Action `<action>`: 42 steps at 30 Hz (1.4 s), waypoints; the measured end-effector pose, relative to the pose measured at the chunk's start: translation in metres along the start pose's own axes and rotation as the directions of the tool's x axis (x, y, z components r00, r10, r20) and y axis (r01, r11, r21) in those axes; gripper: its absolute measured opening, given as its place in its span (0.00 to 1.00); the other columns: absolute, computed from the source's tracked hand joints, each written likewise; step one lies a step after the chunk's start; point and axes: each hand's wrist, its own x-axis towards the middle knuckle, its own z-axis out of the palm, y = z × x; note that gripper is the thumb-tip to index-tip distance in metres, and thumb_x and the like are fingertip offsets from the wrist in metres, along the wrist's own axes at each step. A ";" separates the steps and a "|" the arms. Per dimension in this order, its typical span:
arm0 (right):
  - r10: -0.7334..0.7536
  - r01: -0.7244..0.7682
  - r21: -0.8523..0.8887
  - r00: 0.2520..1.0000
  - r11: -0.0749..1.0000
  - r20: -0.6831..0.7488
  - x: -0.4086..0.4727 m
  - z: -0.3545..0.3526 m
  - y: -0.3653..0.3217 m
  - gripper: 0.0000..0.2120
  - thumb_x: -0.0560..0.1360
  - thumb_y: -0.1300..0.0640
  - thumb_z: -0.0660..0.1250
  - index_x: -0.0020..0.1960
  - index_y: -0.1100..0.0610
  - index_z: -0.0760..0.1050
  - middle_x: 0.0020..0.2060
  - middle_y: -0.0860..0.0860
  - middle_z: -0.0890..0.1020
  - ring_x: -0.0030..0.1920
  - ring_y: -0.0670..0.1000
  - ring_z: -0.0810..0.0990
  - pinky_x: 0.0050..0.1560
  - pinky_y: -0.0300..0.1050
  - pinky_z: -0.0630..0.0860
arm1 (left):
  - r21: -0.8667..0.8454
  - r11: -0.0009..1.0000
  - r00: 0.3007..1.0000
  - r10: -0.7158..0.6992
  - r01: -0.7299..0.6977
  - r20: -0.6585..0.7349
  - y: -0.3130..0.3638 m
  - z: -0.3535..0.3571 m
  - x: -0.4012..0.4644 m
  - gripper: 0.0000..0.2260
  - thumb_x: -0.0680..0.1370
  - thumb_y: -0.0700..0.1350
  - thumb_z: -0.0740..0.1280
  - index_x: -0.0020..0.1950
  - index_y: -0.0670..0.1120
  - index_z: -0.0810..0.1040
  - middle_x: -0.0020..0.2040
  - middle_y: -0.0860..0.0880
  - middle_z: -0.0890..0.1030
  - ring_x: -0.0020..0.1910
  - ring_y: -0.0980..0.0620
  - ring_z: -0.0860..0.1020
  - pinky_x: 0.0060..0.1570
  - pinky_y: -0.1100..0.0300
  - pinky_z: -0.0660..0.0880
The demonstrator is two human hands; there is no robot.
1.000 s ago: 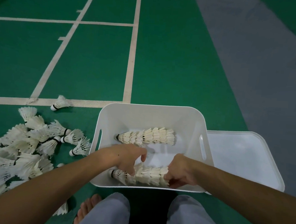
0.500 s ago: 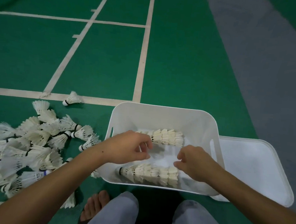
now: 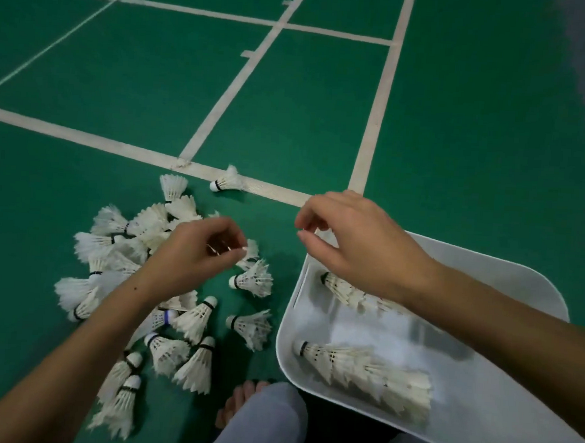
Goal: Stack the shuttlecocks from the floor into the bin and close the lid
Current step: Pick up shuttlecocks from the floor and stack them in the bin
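Note:
Several loose white shuttlecocks lie in a pile [image 3: 127, 262] on the green floor at the left. My left hand [image 3: 193, 253] hovers over the pile with curled fingers, the tips right beside one shuttlecock [image 3: 252, 251]; nothing is clearly held. The white bin [image 3: 286, 327] stands at the right. Inside it lie two rows of nested shuttlecocks, a near row [image 3: 361, 369] and a far row [image 3: 343, 289] partly hidden by my right arm. My right hand [image 3: 358, 242] is above the bin's far left corner, fingers apart and empty. The lid is out of view.
One shuttlecock [image 3: 226, 182] lies apart on the white court line behind the pile. My bare foot [image 3: 239, 399] and grey trouser knees [image 3: 264, 428] are at the bottom, between the pile and the bin. Green court floor stretches beyond.
Both hands have left the near row in the bin and moved left. My left hand is now over the floor pile, and the view has turned left, putting the lid out of frame.

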 end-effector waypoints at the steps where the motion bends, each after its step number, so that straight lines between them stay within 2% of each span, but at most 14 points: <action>1: -0.039 0.039 -0.017 0.999 0.999 0.026 0.016 0.003 -0.002 0.06 0.82 0.49 0.64 0.56 0.49 0.77 0.49 0.43 0.81 0.51 0.49 0.77 0.54 0.48 0.76 | 0.007 1.000 0.997 -0.019 0.018 0.077 -0.013 0.002 -0.006 0.07 0.77 0.47 0.78 0.51 0.54 0.83 0.46 0.57 0.85 0.45 0.57 0.84 0.50 0.50 0.83; 3: -0.076 0.081 -0.035 0.989 0.996 0.123 0.047 0.014 -0.003 0.06 0.81 0.50 0.64 0.56 0.49 0.77 0.49 0.45 0.82 0.51 0.51 0.78 0.54 0.51 0.78 | 0.061 0.998 0.969 -0.022 0.007 0.245 -0.031 0.016 -0.019 0.15 0.74 0.55 0.80 0.57 0.59 0.82 0.56 0.61 0.82 0.55 0.60 0.82 0.56 0.50 0.82; 6: -0.038 0.053 -0.032 0.938 0.998 0.345 0.089 0.036 0.001 0.08 0.81 0.52 0.66 0.57 0.49 0.80 0.50 0.47 0.85 0.52 0.52 0.81 0.56 0.53 0.80 | 0.253 0.966 0.915 -0.061 -0.046 0.400 -0.046 0.046 -0.032 0.34 0.66 0.68 0.78 0.69 0.66 0.72 0.79 0.58 0.61 0.76 0.57 0.64 0.73 0.51 0.70; 8: 0.004 0.016 -0.034 0.862 0.999 0.507 0.111 0.052 0.004 0.10 0.82 0.53 0.65 0.61 0.51 0.81 0.52 0.47 0.84 0.54 0.52 0.81 0.57 0.47 0.78 | 0.397 0.914 0.903 -0.098 -0.085 0.419 -0.052 0.060 -0.035 0.42 0.62 0.72 0.77 0.73 0.69 0.66 0.83 0.57 0.48 0.81 0.51 0.56 0.75 0.45 0.68; 10: 0.037 -0.028 -0.024 0.782 0.999 0.622 0.129 0.070 0.006 0.13 0.83 0.56 0.64 0.65 0.51 0.80 0.58 0.48 0.83 0.54 0.50 0.79 0.56 0.42 0.74 | 0.477 0.869 0.907 -0.089 -0.131 0.411 -0.059 0.067 -0.031 0.44 0.61 0.74 0.76 0.74 0.68 0.64 0.84 0.54 0.44 0.81 0.47 0.54 0.74 0.43 0.68; 12: 0.060 -0.097 0.015 0.726 0.995 0.686 0.144 0.089 0.008 0.17 0.82 0.61 0.61 0.66 0.50 0.80 0.65 0.49 0.80 0.57 0.51 0.80 0.61 0.45 0.77 | 0.527 0.836 0.919 -0.076 -0.153 0.386 -0.066 0.069 -0.023 0.42 0.62 0.73 0.75 0.73 0.66 0.66 0.85 0.49 0.48 0.80 0.43 0.56 0.73 0.43 0.68; 15: 0.068 -0.141 0.030 0.641 0.990 0.764 0.160 0.113 0.006 0.27 0.78 0.67 0.57 0.70 0.46 0.76 0.71 0.52 0.76 0.65 0.60 0.81 0.65 0.60 0.80 | 0.584 0.792 0.935 -0.049 -0.178 0.351 -0.079 0.072 -0.012 0.35 0.65 0.70 0.73 0.70 0.63 0.73 0.81 0.46 0.61 0.76 0.41 0.66 0.68 0.43 0.74; 17: 0.065 -0.151 0.032 0.595 0.988 0.801 0.168 0.122 0.003 0.32 0.76 0.69 0.55 0.74 0.44 0.73 0.74 0.52 0.73 0.68 0.61 0.79 0.65 0.60 0.80 | 0.572 0.801 0.945 -0.021 -0.179 0.326 -0.083 0.073 -0.005 0.30 0.67 0.70 0.71 0.68 0.63 0.76 0.77 0.47 0.65 0.72 0.43 0.69 0.63 0.46 0.75; 21: 0.105 -0.173 -0.003 0.581 0.985 0.807 0.176 0.133 0.003 0.24 0.78 0.68 0.60 0.72 0.58 0.76 0.72 0.54 0.76 0.67 0.61 0.79 0.65 0.59 0.80 | 0.527 0.832 0.966 0.039 -0.172 0.254 -0.085 0.077 0.003 0.26 0.69 0.67 0.74 0.63 0.60 0.79 0.72 0.47 0.70 0.63 0.45 0.75 0.56 0.50 0.76; 25: 0.128 -0.246 0.051 0.659 0.968 0.742 0.170 0.124 0.007 0.20 0.78 0.68 0.57 0.66 0.65 0.79 0.67 0.60 0.80 0.69 0.64 0.78 0.66 0.65 0.78 | 0.448 0.881 0.978 0.065 -0.151 0.200 -0.086 0.078 0.006 0.25 0.70 0.60 0.78 0.65 0.59 0.79 0.73 0.47 0.70 0.64 0.45 0.76 0.54 0.51 0.79; 30: 0.131 -0.342 0.221 0.762 0.913 0.635 0.143 0.086 0.002 0.22 0.81 0.69 0.58 0.73 0.62 0.75 0.73 0.54 0.77 0.71 0.54 0.76 0.72 0.50 0.74 | 0.399 0.903 0.986 0.129 -0.159 0.102 -0.067 0.064 -0.002 0.25 0.71 0.58 0.79 0.67 0.60 0.81 0.76 0.47 0.72 0.68 0.46 0.75 0.60 0.45 0.80; 35: 0.193 -0.307 0.551 0.947 0.776 0.255 0.119 0.031 -0.009 0.15 0.85 0.60 0.64 0.69 0.60 0.80 0.67 0.52 0.82 0.66 0.48 0.80 0.65 0.39 0.72 | 0.318 0.931 0.972 0.219 -0.181 -0.089 -0.026 0.024 0.001 0.23 0.70 0.55 0.81 0.65 0.56 0.84 0.76 0.48 0.73 0.69 0.49 0.75 0.66 0.46 0.78; 38: 0.305 -0.222 0.674 0.952 0.705 -0.005 0.106 -0.007 -0.013 0.13 0.84 0.57 0.66 0.66 0.57 0.83 0.61 0.50 0.85 0.60 0.45 0.83 0.63 0.39 0.76 | 0.287 0.926 0.933 0.305 -0.244 -0.192 0.014 0.006 0.014 0.23 0.68 0.49 0.84 0.62 0.52 0.85 0.74 0.46 0.74 0.68 0.46 0.75 0.66 0.50 0.74; 42: 0.433 -0.119 0.761 0.873 0.638 -0.226 0.075 -0.049 -0.004 0.11 0.81 0.54 0.71 0.62 0.54 0.85 0.53 0.46 0.88 0.54 0.42 0.85 0.61 0.42 0.81 | 0.225 0.895 0.886 0.427 -0.386 -0.180 0.068 0.007 0.029 0.23 0.69 0.50 0.83 0.63 0.53 0.85 0.73 0.47 0.75 0.65 0.47 0.77 0.63 0.52 0.75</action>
